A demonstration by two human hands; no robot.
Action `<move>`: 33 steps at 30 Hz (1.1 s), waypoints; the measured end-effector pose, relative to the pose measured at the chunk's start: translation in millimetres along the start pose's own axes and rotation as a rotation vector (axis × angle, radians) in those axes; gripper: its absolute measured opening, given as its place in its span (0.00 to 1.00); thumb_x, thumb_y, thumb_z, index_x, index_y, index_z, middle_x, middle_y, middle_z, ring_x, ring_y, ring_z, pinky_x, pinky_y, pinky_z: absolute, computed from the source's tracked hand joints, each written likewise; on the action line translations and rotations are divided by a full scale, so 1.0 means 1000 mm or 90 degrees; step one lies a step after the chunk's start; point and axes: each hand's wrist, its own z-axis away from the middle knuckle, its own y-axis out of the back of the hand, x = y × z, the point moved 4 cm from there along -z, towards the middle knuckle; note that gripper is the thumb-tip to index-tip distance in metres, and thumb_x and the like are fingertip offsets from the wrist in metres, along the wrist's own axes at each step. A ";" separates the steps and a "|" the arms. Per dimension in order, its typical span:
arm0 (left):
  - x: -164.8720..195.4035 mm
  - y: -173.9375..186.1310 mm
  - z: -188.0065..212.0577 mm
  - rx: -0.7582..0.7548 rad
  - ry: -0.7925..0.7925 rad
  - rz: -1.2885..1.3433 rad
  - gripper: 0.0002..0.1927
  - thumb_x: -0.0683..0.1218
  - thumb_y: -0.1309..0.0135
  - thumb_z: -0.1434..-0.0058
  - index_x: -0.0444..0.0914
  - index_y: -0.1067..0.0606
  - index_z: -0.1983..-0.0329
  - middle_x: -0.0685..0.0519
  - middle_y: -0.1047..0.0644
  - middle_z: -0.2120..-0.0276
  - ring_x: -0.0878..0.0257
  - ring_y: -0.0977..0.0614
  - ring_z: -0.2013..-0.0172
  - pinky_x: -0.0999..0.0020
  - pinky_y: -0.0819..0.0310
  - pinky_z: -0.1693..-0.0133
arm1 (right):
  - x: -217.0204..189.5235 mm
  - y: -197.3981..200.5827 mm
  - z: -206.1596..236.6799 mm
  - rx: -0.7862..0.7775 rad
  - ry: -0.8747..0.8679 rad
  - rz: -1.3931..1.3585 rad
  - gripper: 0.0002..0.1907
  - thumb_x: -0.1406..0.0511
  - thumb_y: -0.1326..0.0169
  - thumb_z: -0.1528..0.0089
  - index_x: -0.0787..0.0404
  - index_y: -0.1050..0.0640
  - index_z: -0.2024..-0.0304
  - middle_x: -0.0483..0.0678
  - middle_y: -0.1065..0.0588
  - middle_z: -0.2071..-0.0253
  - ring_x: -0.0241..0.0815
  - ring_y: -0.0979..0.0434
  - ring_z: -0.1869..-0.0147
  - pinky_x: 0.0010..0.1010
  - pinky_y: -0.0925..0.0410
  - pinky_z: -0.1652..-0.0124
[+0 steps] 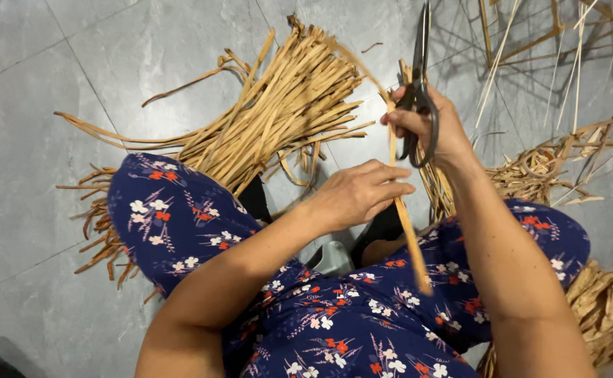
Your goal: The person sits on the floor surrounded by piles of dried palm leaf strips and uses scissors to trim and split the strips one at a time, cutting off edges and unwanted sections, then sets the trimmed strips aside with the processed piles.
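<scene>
Over lap: left hand (359, 192) pinches strip (406, 224) | right hand (429, 126) grips scissors (418, 91)

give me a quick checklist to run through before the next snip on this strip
1. Strip held: the left hand pinches the tan fibre strip between its fingers. Ok.
2. Scissors gripped: the right hand has fingers through the loops of the dark scissors. Ok.
3. Blades on the strip: they point up and away from it. Not ok.
4. Blades open or closed: their tips run out of the frame. Cannot tell.
5. Left fingers away from the blades: they sit below the handles. Ok.
6. Strip's lower end free: it lies across the floral lap. Ok.
</scene>
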 end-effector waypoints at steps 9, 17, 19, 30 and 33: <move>-0.051 -0.055 0.033 -0.164 0.078 -0.158 0.21 0.42 0.42 0.46 0.42 0.22 0.47 0.46 0.24 0.44 0.48 0.21 0.47 0.54 0.22 0.52 | 0.036 0.083 -0.011 0.149 0.059 0.831 0.18 0.63 0.40 0.38 0.49 0.23 0.46 0.53 0.20 0.60 0.58 0.21 0.55 0.49 0.31 0.59; -0.144 -0.064 0.048 -0.331 0.348 -0.228 0.22 0.46 0.43 0.41 0.43 0.24 0.42 0.44 0.23 0.47 0.48 0.21 0.48 0.53 0.26 0.49 | 0.122 0.152 0.021 0.028 -0.214 0.898 0.21 0.59 0.44 0.40 0.45 0.23 0.43 0.54 0.20 0.52 0.57 0.20 0.49 0.48 0.29 0.52; -0.165 -0.052 0.047 -0.310 0.444 -0.210 0.23 0.47 0.43 0.42 0.46 0.24 0.41 0.45 0.23 0.46 0.48 0.22 0.47 0.52 0.28 0.48 | 0.136 0.154 0.031 -0.029 -0.330 0.905 0.18 0.55 0.44 0.37 0.45 0.22 0.45 0.54 0.20 0.52 0.57 0.20 0.48 0.46 0.28 0.49; -0.260 0.060 0.055 0.126 0.731 -0.276 0.21 0.48 0.45 0.40 0.37 0.24 0.44 0.35 0.23 0.50 0.39 0.22 0.48 0.49 0.28 0.46 | -0.006 0.067 0.049 0.028 -0.118 0.878 0.23 0.61 0.42 0.41 0.48 0.24 0.43 0.56 0.19 0.59 0.60 0.20 0.54 0.51 0.29 0.55; -0.281 0.071 0.079 0.167 0.809 -0.323 0.18 0.46 0.48 0.37 0.37 0.23 0.45 0.35 0.25 0.48 0.38 0.25 0.45 0.48 0.30 0.43 | -0.055 0.036 0.081 0.047 -0.038 0.766 0.27 0.63 0.40 0.46 0.49 0.24 0.42 0.54 0.19 0.60 0.58 0.19 0.57 0.47 0.28 0.59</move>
